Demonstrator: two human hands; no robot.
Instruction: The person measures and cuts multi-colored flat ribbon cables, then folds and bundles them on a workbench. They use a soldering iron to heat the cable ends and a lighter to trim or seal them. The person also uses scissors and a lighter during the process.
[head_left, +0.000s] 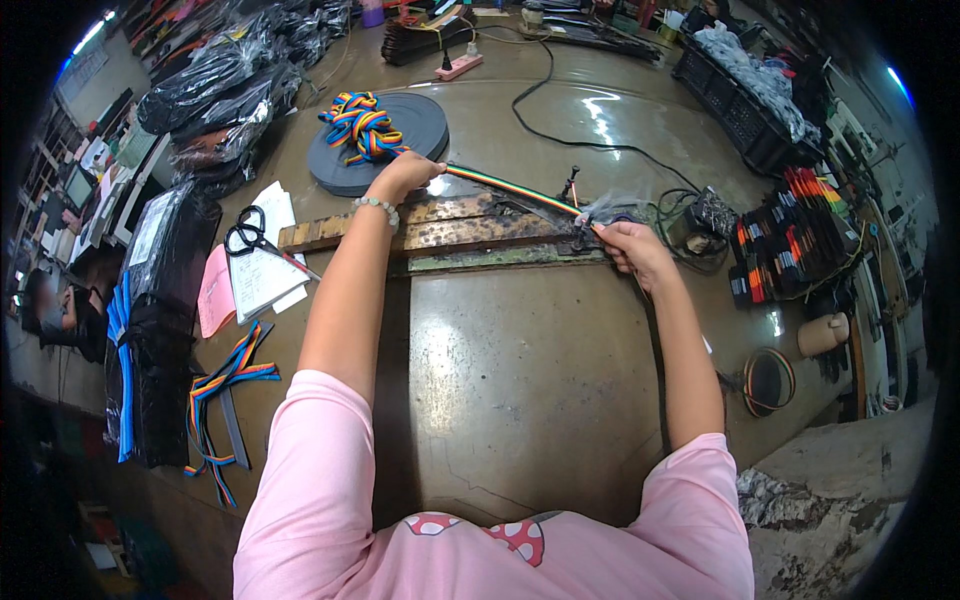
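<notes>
Along the brown worktop (530, 400) we see, left to right, a plastic-wrapped black bundle (175, 290), then our left hand (408, 178), fingers closed on a striped strap (512, 190) stretched taut between both hands, our right hand (640, 254) pinching its other end, and a black crate (722, 110) holding crumpled clear plastic (748, 72).

Strap (512, 189) – cloth; table (630, 110) – glossy.

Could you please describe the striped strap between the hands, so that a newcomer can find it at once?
On the large brown table, find the long wooden bar lying crosswise. Near its right half, a narrow striped strap runs from the left hand to the right hand. Unlike the tangled striped bundle farther away, it is one straight band.
</notes>
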